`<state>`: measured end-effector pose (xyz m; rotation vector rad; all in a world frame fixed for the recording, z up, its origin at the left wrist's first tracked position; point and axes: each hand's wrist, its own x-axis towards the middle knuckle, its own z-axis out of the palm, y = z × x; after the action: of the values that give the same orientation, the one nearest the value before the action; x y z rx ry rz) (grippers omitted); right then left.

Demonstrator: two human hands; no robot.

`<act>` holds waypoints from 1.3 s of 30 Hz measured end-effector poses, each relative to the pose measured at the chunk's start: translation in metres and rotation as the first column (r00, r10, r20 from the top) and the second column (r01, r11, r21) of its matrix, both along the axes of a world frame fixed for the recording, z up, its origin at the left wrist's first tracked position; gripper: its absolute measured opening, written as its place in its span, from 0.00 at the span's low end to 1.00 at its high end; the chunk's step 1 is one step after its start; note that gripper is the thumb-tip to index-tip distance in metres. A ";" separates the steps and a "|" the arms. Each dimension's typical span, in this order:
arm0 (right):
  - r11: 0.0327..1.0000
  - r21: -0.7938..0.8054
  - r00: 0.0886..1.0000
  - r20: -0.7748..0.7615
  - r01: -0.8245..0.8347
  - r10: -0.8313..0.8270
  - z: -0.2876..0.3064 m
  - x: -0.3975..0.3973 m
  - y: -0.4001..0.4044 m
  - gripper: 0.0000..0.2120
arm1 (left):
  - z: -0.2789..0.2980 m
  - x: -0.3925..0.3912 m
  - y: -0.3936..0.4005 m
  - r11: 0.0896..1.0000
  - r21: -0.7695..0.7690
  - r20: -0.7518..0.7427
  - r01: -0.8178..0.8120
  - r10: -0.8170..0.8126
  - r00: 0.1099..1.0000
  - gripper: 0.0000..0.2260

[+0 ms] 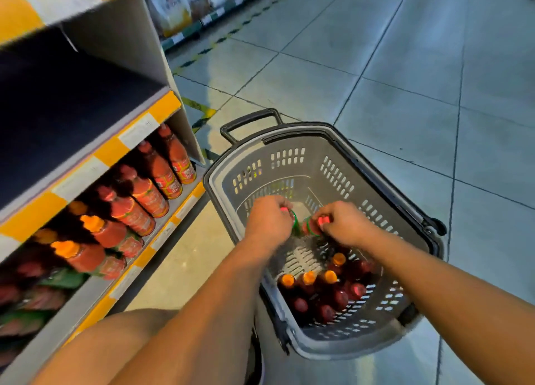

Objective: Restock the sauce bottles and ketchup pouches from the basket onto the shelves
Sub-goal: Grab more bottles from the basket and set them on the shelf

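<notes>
A grey plastic basket [333, 164] stands on the floor to the right of the shelves. Both hands reach into it. My left hand [267, 221] grips a red-capped sauce bottle [293, 224] by its neck. My right hand [344, 225] grips another red-capped bottle [311, 226] right beside it. Several more bottles with orange and red caps [327, 292] stand in the near end of the basket. The lower shelf [162, 234] at left holds rows of red sauce bottles [144, 193] and, further left, green and red pouches [58, 282].
The shelf above [58, 124] is dark, with a yellow and white price rail. The basket has a black pull handle [249, 121] at its far end. Tiled floor [405, 66] stretches to the right and ahead. Another shelf row of goods [188, 5] stands across the aisle. My knee [110, 341] is below.
</notes>
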<state>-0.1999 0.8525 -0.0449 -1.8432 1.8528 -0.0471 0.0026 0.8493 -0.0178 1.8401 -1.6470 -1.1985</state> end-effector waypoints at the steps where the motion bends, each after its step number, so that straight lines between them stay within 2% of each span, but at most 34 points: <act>1: 1.000 -0.012 1.000 -0.008 0.008 -0.008 0.010 0.003 0.003 0.10 | 0.012 0.008 0.003 0.999 -0.038 -0.023 -0.017 0.016 1.000 0.14; 6: 0.997 -0.079 0.994 -0.113 0.005 -0.014 0.064 0.025 0.020 0.14 | 0.061 0.051 0.031 0.978 -0.189 -0.151 -0.088 0.060 0.987 0.11; 9: 0.987 -0.145 0.981 -0.193 -0.066 0.037 0.102 0.037 0.034 0.10 | 0.086 0.075 0.052 0.949 -0.294 -0.170 -0.110 0.061 0.984 0.13; 12: 0.966 -0.250 0.990 -0.138 -0.067 0.033 0.141 0.050 0.047 0.05 | 0.114 0.105 0.073 0.931 -0.305 -0.325 -0.198 0.094 0.941 0.17; 15: 0.918 -0.389 0.996 -0.061 -0.081 0.062 0.184 0.073 0.058 0.07 | 0.150 0.142 0.099 0.892 -0.327 -0.511 -0.312 0.111 0.852 0.15; 18: 0.868 -0.497 0.990 0.108 -0.025 0.090 0.224 0.108 0.066 0.08 | 0.188 0.186 0.133 0.845 -0.342 -0.582 -0.411 0.153 0.799 0.12; 23: 0.782 -0.623 0.931 0.294 0.014 0.217 0.274 0.179 0.081 0.09 | 0.220 0.268 0.182 0.765 -0.427 -0.525 -0.482 0.224 0.821 0.11; 27: 0.769 -0.634 0.877 0.318 -0.087 0.361 0.287 0.240 0.096 0.12 | 0.228 0.327 0.223 0.725 -0.459 -0.484 -0.514 0.281 0.828 0.12; 31: 0.787 -0.566 0.839 0.283 -0.246 0.465 0.269 0.302 0.112 0.13 | 0.211 0.377 0.258 0.710 -0.442 -0.442 -0.548 0.359 0.822 0.13; 35: 0.829 -0.463 0.774 0.381 -0.314 0.506 0.235 0.346 0.124 0.03 | 0.186 0.398 0.286 0.677 -0.438 -0.380 -0.591 0.456 0.805 0.11; 39: 0.843 -0.398 0.728 0.446 -0.361 0.522 0.203 0.376 0.126 0.08 | 0.163 0.413 0.299 0.683 -0.433 -0.274 -0.589 0.523 0.807 0.04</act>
<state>0.1756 0.9788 0.1577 -2.1419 1.0142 -0.6304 0.4156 1.1479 0.1454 1.6842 -1.0475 -0.5336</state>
